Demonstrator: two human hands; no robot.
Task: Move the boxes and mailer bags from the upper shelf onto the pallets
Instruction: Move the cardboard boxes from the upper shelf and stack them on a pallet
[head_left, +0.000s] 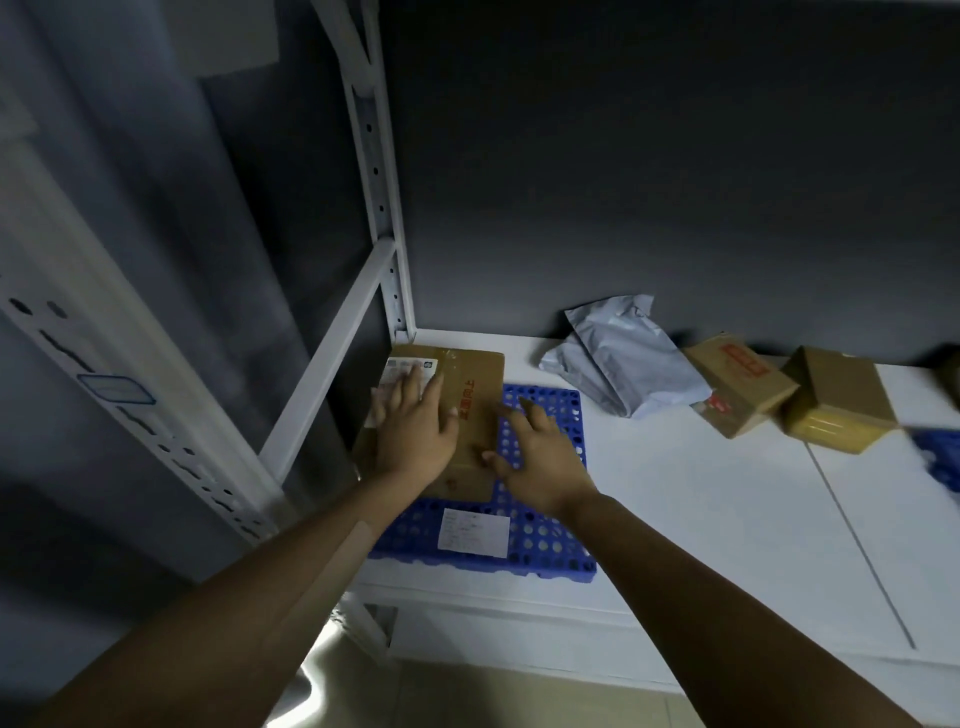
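A flat brown cardboard box with red print and a white label lies on the left part of a blue perforated pallet on the white shelf. My left hand rests flat on the box's left side, fingers straight over the label. My right hand hovers at the box's right edge with fingers spread, thumb touching the box. A white label sticker lies on the pallet's near part. A grey mailer bag and two smaller brown boxes lie further right on the shelf.
A white metal rack upright and diagonal brace stand left of the box. The dark wall runs behind the shelf surface. A second blue pallet shows at the right edge. Tiled floor lies below.
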